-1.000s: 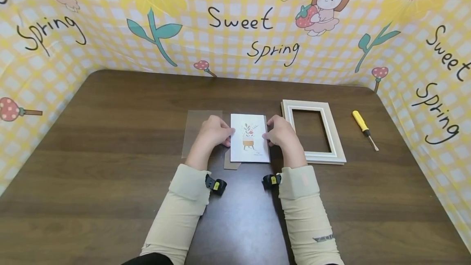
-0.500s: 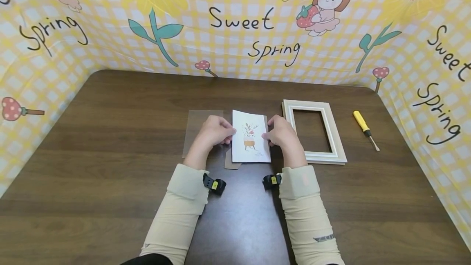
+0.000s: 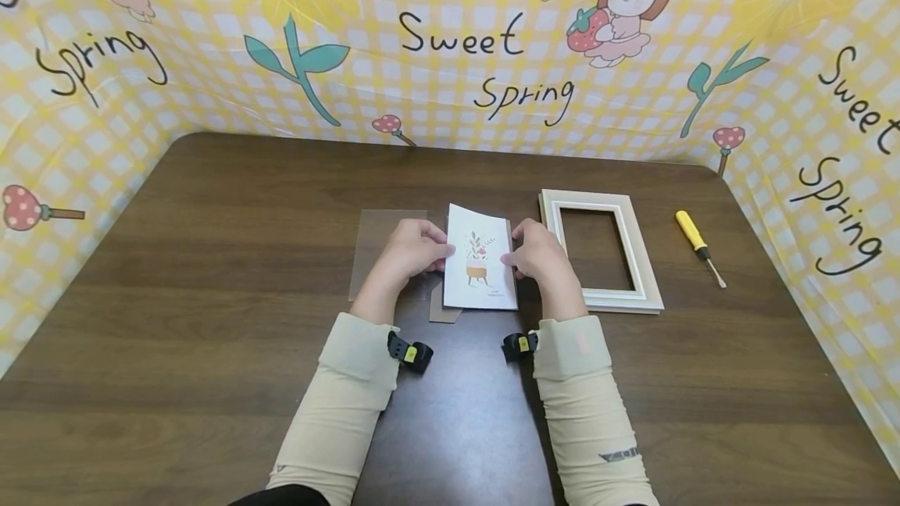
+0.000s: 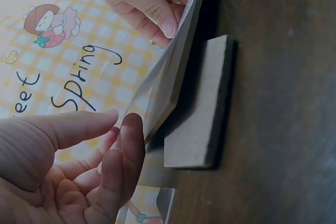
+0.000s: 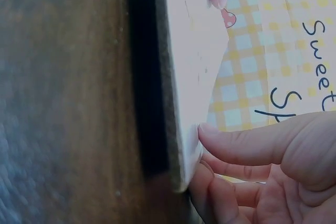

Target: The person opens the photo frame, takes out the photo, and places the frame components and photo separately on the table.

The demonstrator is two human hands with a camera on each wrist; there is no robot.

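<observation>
A white printed card (image 3: 478, 264) with a potted plant drawn on it lies over a brown backing board (image 4: 168, 87). My left hand (image 3: 416, 247) pinches the card's left edge between thumb and fingers, and that side bows up off the board. At the opposite edge, my right hand (image 3: 537, 252) grips card and board together, its thumb (image 5: 236, 142) on the card's face and its fingers beneath. The board's stand leg (image 4: 202, 103) sticks out underneath, at the lower left in the head view.
A clear sheet (image 3: 373, 248) lies on the table partly behind my left hand. To the right are a white picture frame (image 3: 643, 279) and a screwdriver with a yellow handle (image 3: 689, 230). A patterned yellow cloth (image 3: 450, 100) borders the dark wooden table (image 3: 211, 272).
The card's left side has risen and curled away from the board, its upper left corner moving up and slightly right. My right hand has kept its place.
</observation>
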